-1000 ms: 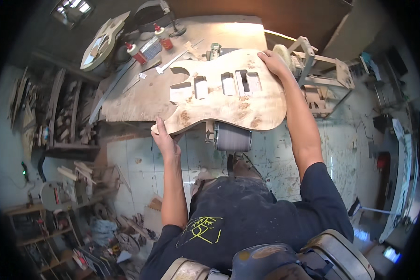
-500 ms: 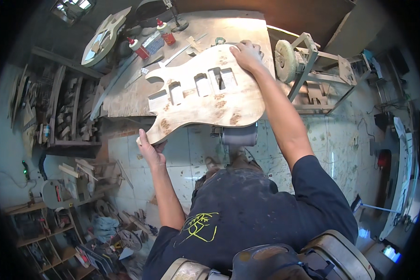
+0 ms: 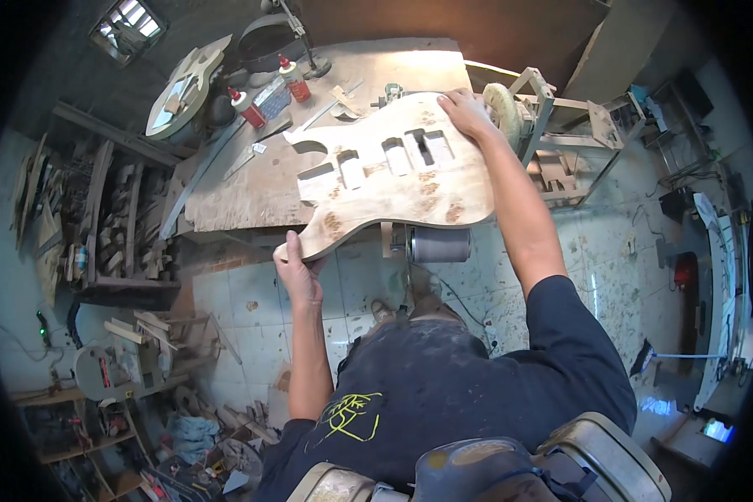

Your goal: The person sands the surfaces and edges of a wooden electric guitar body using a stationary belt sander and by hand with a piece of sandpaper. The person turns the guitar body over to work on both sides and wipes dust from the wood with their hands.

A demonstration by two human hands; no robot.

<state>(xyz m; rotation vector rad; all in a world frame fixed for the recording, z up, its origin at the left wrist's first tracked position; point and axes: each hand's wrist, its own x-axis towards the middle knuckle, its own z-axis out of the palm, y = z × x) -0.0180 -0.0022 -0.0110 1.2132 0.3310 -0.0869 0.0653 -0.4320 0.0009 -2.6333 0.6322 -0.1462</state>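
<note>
An unfinished pale wooden guitar body (image 3: 376, 188), with dark burl patches and several routed cavities, is held face up between my two hands. My left hand (image 3: 299, 269) grips the tip of its near horn, thumb on top and fingers beneath. At the far right edge, my right hand (image 3: 470, 113) is closed over the rounded end, its fingertips partly hidden. Below the body's near edge shows a dark sanding drum (image 3: 440, 245), partly covered by it; whether wood and drum touch, I cannot tell.
A wooden workbench (image 3: 242, 205) carries two glue bottles (image 3: 293, 79) and a lamp (image 3: 309, 54). Another guitar body (image 3: 188, 88) stands at the back left. On the right is a wooden frame with a round buffing wheel (image 3: 503, 113). Wood scraps (image 3: 130, 201) fill a rack at left.
The guitar body has shifted to the right in the view with both hands still on it. More of the sanding drum now shows below its edge.
</note>
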